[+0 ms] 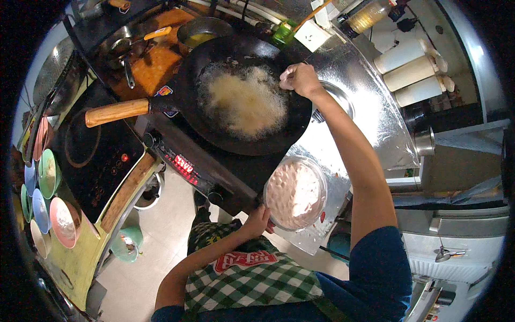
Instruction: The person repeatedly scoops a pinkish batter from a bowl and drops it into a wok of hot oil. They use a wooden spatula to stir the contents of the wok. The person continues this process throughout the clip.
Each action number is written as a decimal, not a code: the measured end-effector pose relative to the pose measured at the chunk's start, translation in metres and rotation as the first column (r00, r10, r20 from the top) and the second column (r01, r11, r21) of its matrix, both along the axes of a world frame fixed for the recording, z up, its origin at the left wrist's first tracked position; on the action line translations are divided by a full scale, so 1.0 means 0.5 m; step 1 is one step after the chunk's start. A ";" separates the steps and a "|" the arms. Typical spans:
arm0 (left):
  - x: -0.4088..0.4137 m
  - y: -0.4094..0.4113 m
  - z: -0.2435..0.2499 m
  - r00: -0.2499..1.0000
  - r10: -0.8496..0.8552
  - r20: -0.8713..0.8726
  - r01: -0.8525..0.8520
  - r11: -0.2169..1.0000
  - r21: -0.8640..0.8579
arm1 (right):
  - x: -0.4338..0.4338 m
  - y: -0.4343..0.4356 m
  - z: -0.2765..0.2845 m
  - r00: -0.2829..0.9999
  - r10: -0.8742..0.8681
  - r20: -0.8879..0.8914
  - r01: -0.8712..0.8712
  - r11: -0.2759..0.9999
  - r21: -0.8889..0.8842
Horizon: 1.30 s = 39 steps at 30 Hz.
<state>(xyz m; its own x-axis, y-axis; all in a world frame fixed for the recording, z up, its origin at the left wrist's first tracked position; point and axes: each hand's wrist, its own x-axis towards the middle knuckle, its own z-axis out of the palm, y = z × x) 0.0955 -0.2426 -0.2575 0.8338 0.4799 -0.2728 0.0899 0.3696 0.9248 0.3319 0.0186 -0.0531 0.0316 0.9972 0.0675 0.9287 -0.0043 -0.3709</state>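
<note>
A black wok (225, 139) with a wooden handle (116, 112) sits on an induction cooker (177, 157). In it, oil froths (245, 100) with pale bubbles that hide what lies beneath. My right hand (299, 80) is over the wok's right edge, fingers bunched and coated in pale batter; whether they hold anything is hidden. Near my apron, my left hand (257, 222) grips the near-left rim of a clear bowl (297, 230). A thick pinkish-white batter mixture (285, 189) with lumps under its surface nearly fills the bowl, part of it brightly lit.
Behind the wok stand a smaller pan (205, 30) and a ladle (128, 74). A second black cooktop (96, 149) is at left, with several coloured bowls (64, 223) beside it. Right of the wok are a metal lid or dish (340, 94) and a foil-like counter (370, 116).
</note>
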 end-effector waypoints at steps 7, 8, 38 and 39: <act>-0.026 0.030 0.101 0.998 0.031 -0.061 -0.023 0.992 0.124 | 0.021 0.001 -0.047 0.988 -0.096 -0.118 0.083 0.990 -0.111; -0.023 0.027 0.097 0.998 0.036 -0.054 -0.032 0.998 0.061 | 0.036 0.003 -0.061 0.954 -0.160 -0.254 0.130 0.983 -0.132; 0.012 -0.012 0.114 0.960 0.260 -0.102 -0.275 0.945 -0.178 | -0.143 -0.690 -0.208 0.952 0.036 -0.303 -0.169 0.888 -0.427; 0.011 -0.012 0.117 0.957 0.267 -0.116 -0.283 0.946 -0.160 | -0.132 -0.688 -0.192 0.948 0.077 -0.309 -0.210 0.882 -0.423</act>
<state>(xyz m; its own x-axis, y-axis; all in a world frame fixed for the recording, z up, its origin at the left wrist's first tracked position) 0.1009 -0.2488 -0.1989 0.6438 0.6256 -0.4407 0.0428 0.5456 0.8370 0.2661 -0.3252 -0.1490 -0.1631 0.9131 -0.3737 0.7923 -0.1046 -0.6011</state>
